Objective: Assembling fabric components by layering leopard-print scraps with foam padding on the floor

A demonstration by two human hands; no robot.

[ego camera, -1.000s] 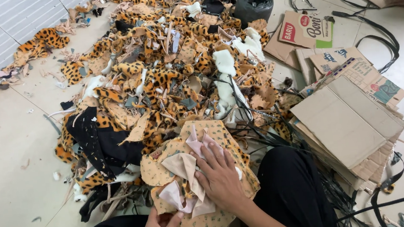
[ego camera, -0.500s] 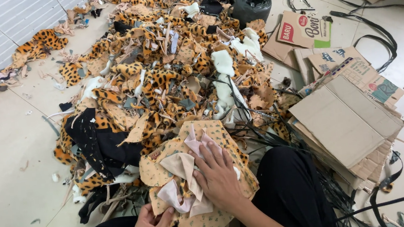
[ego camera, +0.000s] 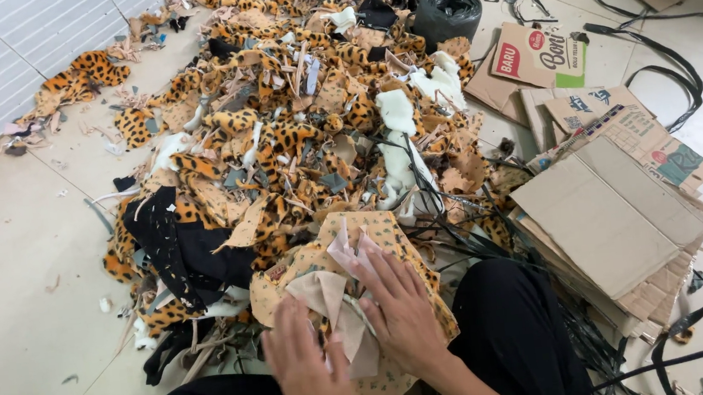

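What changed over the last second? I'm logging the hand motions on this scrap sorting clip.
The left hand rose from the lap edge onto the pale fabric scraps, lying flat beside the right hand, which stayed pressed on them. The tan patterned cloth, the heap of leopard-print offcuts and the flattened cardboard look unmoved.

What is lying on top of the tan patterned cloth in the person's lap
Pale pink and beige fabric scraps lie on the tan patterned cloth, with the left hand and right hand pressing them. Anything beneath the hands is hidden.
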